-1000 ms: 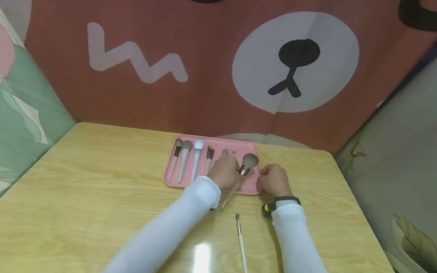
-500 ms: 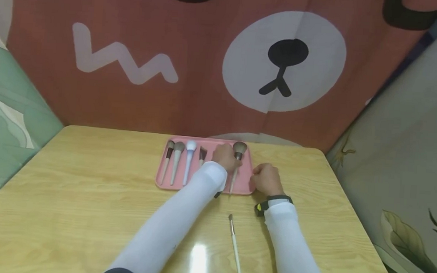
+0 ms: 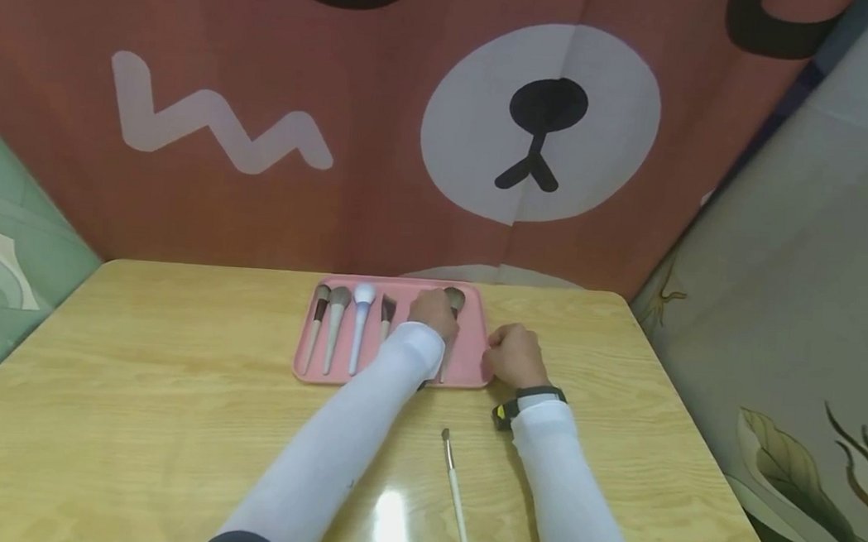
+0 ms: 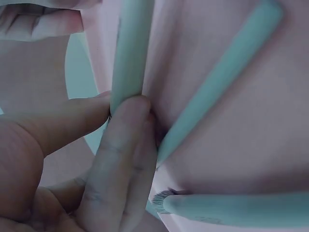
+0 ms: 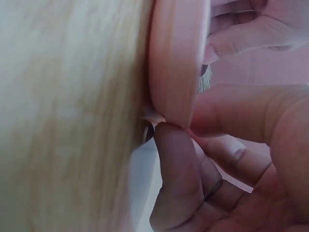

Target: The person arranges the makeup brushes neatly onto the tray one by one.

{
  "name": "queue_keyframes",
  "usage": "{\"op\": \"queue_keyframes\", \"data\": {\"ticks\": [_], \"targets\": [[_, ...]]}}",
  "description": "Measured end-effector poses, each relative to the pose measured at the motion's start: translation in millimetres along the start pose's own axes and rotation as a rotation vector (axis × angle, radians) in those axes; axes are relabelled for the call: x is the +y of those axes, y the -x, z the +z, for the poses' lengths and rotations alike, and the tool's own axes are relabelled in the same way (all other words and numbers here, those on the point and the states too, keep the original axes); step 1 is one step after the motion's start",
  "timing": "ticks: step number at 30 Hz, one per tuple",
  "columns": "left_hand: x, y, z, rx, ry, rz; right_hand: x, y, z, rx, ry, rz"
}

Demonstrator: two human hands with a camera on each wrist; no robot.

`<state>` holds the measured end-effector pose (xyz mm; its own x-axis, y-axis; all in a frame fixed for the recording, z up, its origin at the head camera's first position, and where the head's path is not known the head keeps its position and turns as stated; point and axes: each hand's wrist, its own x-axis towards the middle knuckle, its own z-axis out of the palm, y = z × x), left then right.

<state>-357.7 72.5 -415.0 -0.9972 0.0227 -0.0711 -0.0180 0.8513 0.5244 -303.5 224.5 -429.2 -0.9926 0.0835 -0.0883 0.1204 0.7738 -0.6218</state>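
My left hand (image 3: 434,312) is over the right half of a pink tray (image 3: 471,348), pinching the pale handle of a fluffy makeup brush (image 4: 131,48) between thumb and fingers. In the head view that brush's round head (image 3: 455,298) shows past the knuckles. Two more pale brush handles lie near these fingers in the left wrist view, one slanted (image 4: 222,79) and one level (image 4: 241,209). At the tray's right edge my right hand (image 3: 516,356) grips the rim (image 5: 176,63) between thumb and fingers.
Several makeup brushes lie side by side in the tray's left half, among them a white-headed brush (image 3: 360,324) and an angled brush (image 3: 387,314). On the wooden table (image 3: 172,404), a thin brush (image 3: 456,496) lies in front of the tray. A printed curtain (image 3: 259,210) hangs behind the table.
My left hand has swung the fluffy brush from a slant across the tray's front edge to nearly upright in line within the tray. My right hand stays at the rim. The head view has shifted.
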Motion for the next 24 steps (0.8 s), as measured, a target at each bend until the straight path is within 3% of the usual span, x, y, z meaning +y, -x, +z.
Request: {"op": "queue_keyframes", "data": {"ticks": [14,24], "targets": [[5.6,2.3,3.0,0.005,-0.096,0.033,-1.6,-0.7,1.0,-0.031,-0.006,0.031],[6.8,5.7,-0.5,-0.009,-0.077,0.038,-0.9,-1.1,0.1,-0.026,-0.001,0.018]]}}
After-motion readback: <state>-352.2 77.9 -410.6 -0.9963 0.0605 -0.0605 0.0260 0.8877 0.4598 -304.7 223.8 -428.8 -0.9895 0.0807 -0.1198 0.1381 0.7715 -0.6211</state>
